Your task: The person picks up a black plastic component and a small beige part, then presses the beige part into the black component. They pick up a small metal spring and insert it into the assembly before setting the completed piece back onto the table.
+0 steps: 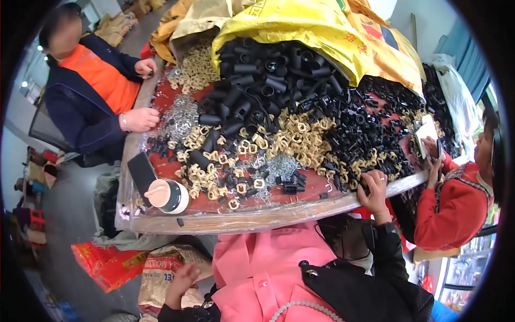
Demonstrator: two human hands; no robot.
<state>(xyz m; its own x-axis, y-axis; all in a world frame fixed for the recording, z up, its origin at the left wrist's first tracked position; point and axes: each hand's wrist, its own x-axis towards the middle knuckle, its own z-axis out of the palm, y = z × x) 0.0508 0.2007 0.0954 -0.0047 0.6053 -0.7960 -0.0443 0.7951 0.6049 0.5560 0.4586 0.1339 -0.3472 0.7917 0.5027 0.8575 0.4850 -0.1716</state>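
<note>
My right hand (373,189) rests over the table's near edge, fingers bent and apart, beside small black plastic parts (357,134). No object shows in it. Lower left, off the table, my left hand (185,276) hangs above a paper sack, its fingers loosely bent and apart, and I see nothing held. Heaped before me are tan ring-shaped parts (300,140), black plastic tubes (268,86) and thin silver metal hooks (281,167). A few black pieces (292,185) lie close to the near edge.
A lidded jar (174,197) and a dark phone (141,173) occupy the table's left corner. Yellow sacks (300,27) spill parts at the back. One person in orange (96,72) sits left; another in red (450,209) holds a phone at right. A paper sack (161,276) stands below.
</note>
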